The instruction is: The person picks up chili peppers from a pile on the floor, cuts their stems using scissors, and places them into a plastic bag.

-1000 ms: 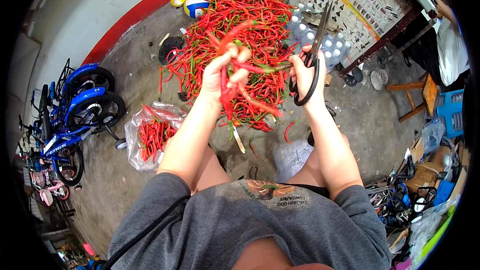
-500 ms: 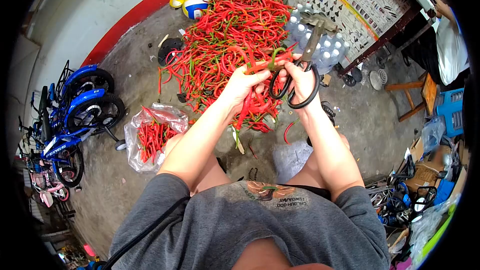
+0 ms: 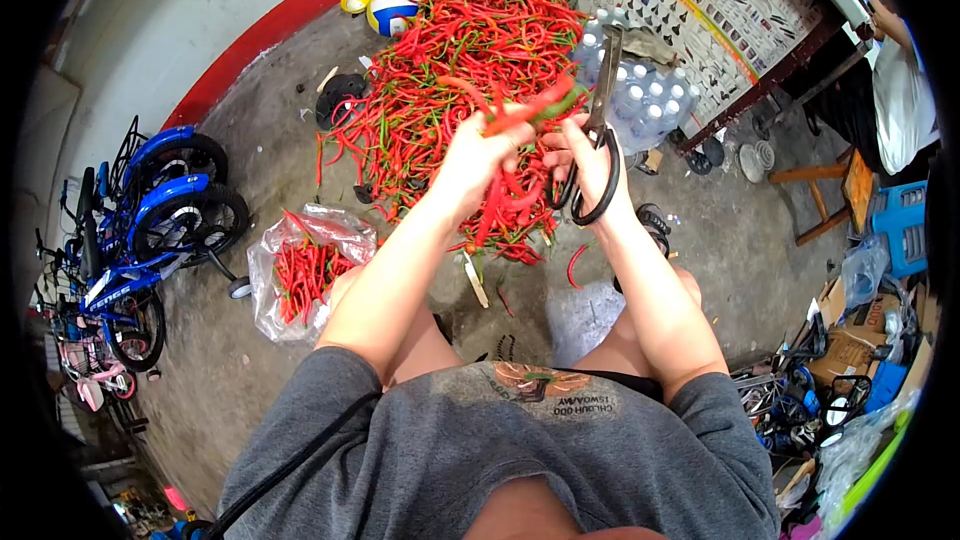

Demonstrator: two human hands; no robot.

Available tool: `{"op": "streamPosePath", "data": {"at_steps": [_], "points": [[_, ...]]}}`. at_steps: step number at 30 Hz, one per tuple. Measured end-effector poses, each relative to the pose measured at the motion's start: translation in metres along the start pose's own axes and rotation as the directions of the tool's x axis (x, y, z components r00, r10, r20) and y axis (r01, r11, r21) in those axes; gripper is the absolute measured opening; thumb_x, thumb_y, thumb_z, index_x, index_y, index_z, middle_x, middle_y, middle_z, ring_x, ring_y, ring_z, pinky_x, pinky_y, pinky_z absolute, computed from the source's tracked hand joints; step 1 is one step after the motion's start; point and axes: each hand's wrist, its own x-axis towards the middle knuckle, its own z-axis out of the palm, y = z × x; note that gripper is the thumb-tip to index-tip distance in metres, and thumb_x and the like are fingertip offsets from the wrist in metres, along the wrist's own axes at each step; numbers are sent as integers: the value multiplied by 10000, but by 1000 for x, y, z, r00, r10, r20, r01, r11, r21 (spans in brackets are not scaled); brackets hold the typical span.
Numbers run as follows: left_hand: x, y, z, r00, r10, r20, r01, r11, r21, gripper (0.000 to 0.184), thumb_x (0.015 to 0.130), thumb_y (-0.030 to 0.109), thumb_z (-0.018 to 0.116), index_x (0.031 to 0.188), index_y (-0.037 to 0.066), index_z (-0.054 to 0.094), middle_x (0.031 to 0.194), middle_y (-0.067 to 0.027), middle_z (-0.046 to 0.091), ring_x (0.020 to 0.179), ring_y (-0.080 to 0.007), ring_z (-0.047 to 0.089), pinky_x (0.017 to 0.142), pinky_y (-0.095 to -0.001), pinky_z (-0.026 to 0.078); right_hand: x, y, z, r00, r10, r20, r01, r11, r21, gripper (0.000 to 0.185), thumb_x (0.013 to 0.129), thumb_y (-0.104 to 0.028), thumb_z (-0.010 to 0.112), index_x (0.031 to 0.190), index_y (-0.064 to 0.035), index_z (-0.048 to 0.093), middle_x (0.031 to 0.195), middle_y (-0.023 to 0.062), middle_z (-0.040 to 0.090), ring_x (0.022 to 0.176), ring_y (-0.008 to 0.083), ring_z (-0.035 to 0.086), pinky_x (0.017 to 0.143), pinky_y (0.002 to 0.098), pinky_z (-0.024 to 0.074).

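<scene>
My left hand [image 3: 483,153] is closed round several red chilies [image 3: 530,112], whose ends stick out above and below the fingers. Just to its right, my right hand [image 3: 590,158] grips black-handled scissors [image 3: 605,80], the blades pointing up and away from me. The fingertips of both hands are near each other, close to the green stem ends. Beyond and beneath the hands, a big heap of red chilies [image 3: 480,30] with green stems covers the floor. A clear plastic bag [image 3: 268,285] with more red chilies lies to the left, by my leg.
Blue bicycles [image 3: 165,210] stand at the left. A ball [image 3: 393,10] and a dark round object [image 3: 340,100] lie beside the heap. Capped plastic bottles [image 3: 650,105] stand behind my right hand. A wooden stool [image 3: 858,185], blue plastic stool [image 3: 903,225] and mixed clutter are at the right.
Both hands first came together from a wider spacing, then shifted slightly. The scissors have moved left and now point more nearly straight away from me. The held chilies have turned in my left hand.
</scene>
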Motion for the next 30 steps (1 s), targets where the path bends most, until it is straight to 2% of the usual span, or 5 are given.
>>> {"op": "streamPosePath", "data": {"at_steps": [3, 4, 6, 24, 30], "points": [[8, 6, -19, 989, 42, -140, -48, 998, -40, 270, 811, 141, 643, 1046, 25, 575, 720, 16, 534, 515, -53, 430, 476, -194, 343, -5, -18, 0, 991, -62, -117, 20, 943, -331, 306, 873, -282, 573, 1023, -51, 440, 762, 38, 547, 649, 135, 547, 570, 271, 455], [10, 7, -26, 987, 53, -152, -57, 998, -17, 271, 812, 150, 649, 1042, 27, 575, 714, 21, 523, 511, -52, 428, 480, -197, 346, -7, -16, -3, 974, -222, -34, 153, 765, -625, 448, 830, -329, 621, 1098, -23, 431, 852, 89, 548, 760, 204, 548, 674, 333, 460], [7, 10, -29, 981, 83, -173, -84, 996, 3, 265, 808, 144, 652, 1033, 26, 575, 716, 25, 518, 513, -50, 430, 488, -198, 349, -15, -18, -9, 901, -377, 213, 369, 413, -833, 638, 765, -383, 675, 1195, -2, 397, 960, 147, 523, 858, 266, 534, 760, 374, 446], [11, 1, -35, 962, 104, -251, -125, 990, -68, 295, 808, 161, 662, 1049, 31, 551, 733, 23, 532, 526, -51, 438, 508, -204, 375, -24, -19, -5, 963, -166, 212, 267, 497, -826, 715, 730, -454, 689, 1191, 19, 416, 918, 165, 515, 834, 279, 529, 743, 379, 436], [12, 1, -35, 954, 149, -258, -174, 982, -76, 302, 806, 170, 669, 1050, 38, 552, 715, 32, 513, 527, -55, 440, 512, -209, 375, -30, -21, 0, 942, -192, 276, 332, 405, -852, 755, 701, -505, 692, 1176, 18, 426, 872, 148, 511, 786, 281, 531, 710, 380, 436]]}}
